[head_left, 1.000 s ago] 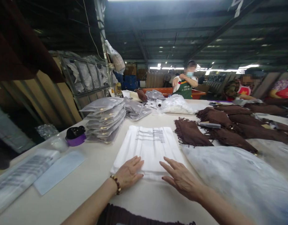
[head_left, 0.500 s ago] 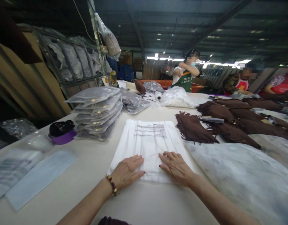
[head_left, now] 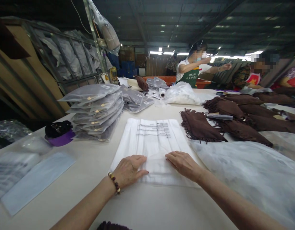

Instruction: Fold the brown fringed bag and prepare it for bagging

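left hand (head_left: 128, 170) flat, fingers spread, pressing near edge of white printed plastic bags (head_left: 152, 143) | right hand (head_left: 183, 164) flat beside it on same stack | stack lies mid-desk (head_left: 94, 166) | packed grey bags (head_left: 97, 111) left, brown fringed scarves (head_left: 200, 127) right

Centre of frame: flat stack of white translucent plastic bags with black printed lines (head_left: 153, 143) lies on the pale table (head_left: 147, 207). Left hand (head_left: 128, 170), palm down, rests on its near left corner; right hand (head_left: 183, 163) lies flat on its near edge. Right of it: brown fringed fabric piece (head_left: 200, 127). Left: pile of grey packed bags (head_left: 97, 111).
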A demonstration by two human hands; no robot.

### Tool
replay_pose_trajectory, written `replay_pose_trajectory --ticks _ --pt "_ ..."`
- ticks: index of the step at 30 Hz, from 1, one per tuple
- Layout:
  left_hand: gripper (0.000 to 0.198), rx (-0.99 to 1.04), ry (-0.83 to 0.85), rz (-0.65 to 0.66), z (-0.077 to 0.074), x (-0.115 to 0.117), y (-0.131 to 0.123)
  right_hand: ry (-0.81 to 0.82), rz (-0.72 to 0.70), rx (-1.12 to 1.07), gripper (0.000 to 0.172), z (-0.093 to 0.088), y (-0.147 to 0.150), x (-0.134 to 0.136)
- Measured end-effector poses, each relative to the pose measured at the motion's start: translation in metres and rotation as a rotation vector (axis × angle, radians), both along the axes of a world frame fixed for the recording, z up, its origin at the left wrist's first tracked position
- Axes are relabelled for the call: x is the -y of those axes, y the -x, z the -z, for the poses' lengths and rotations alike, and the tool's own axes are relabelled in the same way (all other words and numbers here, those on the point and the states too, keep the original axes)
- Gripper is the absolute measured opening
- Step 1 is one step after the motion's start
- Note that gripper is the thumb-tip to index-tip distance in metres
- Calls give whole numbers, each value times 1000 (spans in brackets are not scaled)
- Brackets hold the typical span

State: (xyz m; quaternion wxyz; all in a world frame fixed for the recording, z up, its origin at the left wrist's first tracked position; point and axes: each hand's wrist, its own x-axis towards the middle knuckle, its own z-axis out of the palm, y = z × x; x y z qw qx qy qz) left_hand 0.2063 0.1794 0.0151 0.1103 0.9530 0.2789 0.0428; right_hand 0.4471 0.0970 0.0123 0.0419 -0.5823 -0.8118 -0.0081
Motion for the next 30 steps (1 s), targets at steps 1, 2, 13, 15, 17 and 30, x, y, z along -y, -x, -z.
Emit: replay_pose_trajectory --ticks 1,2,13,15,17,30 --pt "41 -11 -16 5 -1 1 -2 -10 12 8 28 -1 1 -1" --pt "41 -24 -34 9 -2 2 -4 -22 27 14 28 -3 1 -2" --pt "27 -92 -265 -52 -5 -5 -22 -134 -15 130 23 -9 1 2" --pt "28 -75 -301 -64 -7 -7 -17 -163 -32 161 19 -6 -3 13" --pt "27 -61 -321 -65 -7 -9 -7 -198 -10 180 32 -3 -9 25" --pt "19 389 -103 -572 -14 -3 72 -319 407 -473 27 16 -26 96"
